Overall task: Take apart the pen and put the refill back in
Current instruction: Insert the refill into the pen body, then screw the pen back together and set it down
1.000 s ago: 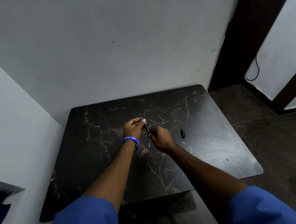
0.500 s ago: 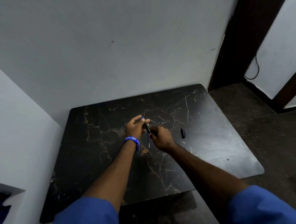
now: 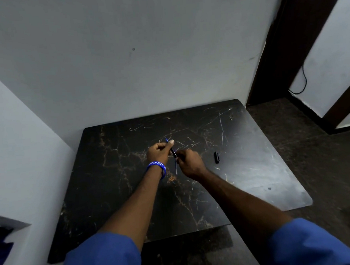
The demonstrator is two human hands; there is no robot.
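My left hand (image 3: 158, 151), with a blue wristband, pinches the pen barrel (image 3: 173, 152), a dark tube with a blue end that pokes out past my thumb. My right hand (image 3: 189, 162) is closed at the barrel's lower end; what its fingers grip there is hidden. A thin blue refill (image 3: 176, 167) with a pale tip lies on the black marble-patterned table (image 3: 244, 169) just below the two hands. The black pen cap (image 3: 216, 157) lies on the table to the right of my right hand.
The table stands in a corner, with white walls behind it and to its left. To the right are dark floor, a dark door frame (image 3: 287, 43) and a black cable (image 3: 304, 79) on the wall. A lower shelf shows under the table's near edge.
The hands have stayed together over the table's middle, shifting only slightly. The refill and the cap have not moved.
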